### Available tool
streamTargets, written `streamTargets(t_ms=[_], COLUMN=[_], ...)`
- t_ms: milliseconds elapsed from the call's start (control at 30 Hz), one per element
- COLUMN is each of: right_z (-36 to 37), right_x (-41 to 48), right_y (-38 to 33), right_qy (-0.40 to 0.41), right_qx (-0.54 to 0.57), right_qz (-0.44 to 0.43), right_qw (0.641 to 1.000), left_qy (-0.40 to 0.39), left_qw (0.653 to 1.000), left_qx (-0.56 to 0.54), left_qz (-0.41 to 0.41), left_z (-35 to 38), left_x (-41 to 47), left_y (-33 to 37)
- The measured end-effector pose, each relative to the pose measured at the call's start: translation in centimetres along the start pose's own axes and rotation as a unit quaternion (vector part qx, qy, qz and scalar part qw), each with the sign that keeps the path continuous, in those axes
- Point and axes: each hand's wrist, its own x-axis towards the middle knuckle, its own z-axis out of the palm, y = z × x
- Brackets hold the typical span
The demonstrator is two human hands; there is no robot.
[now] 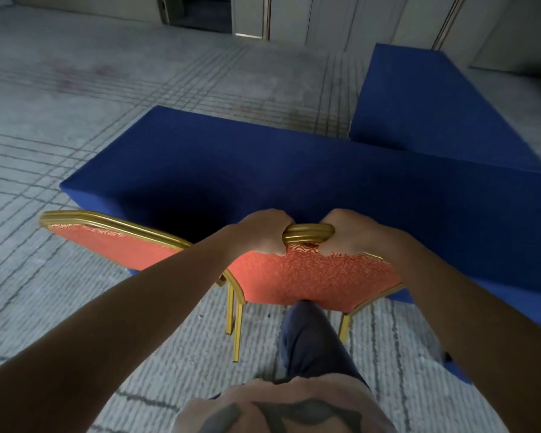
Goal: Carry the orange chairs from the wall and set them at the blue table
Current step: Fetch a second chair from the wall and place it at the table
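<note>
Head view: L grip (260, 234) & R grip (352, 237) both curled tight round top edge of orange chair (313, 278), mid-frame, beside blue table (263, 164); 2nd chair (113, 245) at left.

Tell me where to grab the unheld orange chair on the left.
Grip the gold top rail of its backrest from behind: the back faces you, and the blue table blocks its front. The left hand and right hand grip the other chair likewise.

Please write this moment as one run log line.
left hand: grips gold top rail of held orange chair | right hand: grips same rail | second orange chair: left of it, at blue table
</note>
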Motion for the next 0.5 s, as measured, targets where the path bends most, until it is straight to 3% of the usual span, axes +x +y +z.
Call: streamTargets(t_ms=[500], right_z=[1.4], right_x=[6.1], right_y=[1.3], right_qy=[-0.019], right_qx=[-0.122], right_qz=[-0.001], right_qw=[0.992], left_qy=[-0.044], left_qw=[0.999], left_qx=[0.024], left_qz=[0.011], left_z=[2.4], left_x=[5.2], left_y=[-3.4])
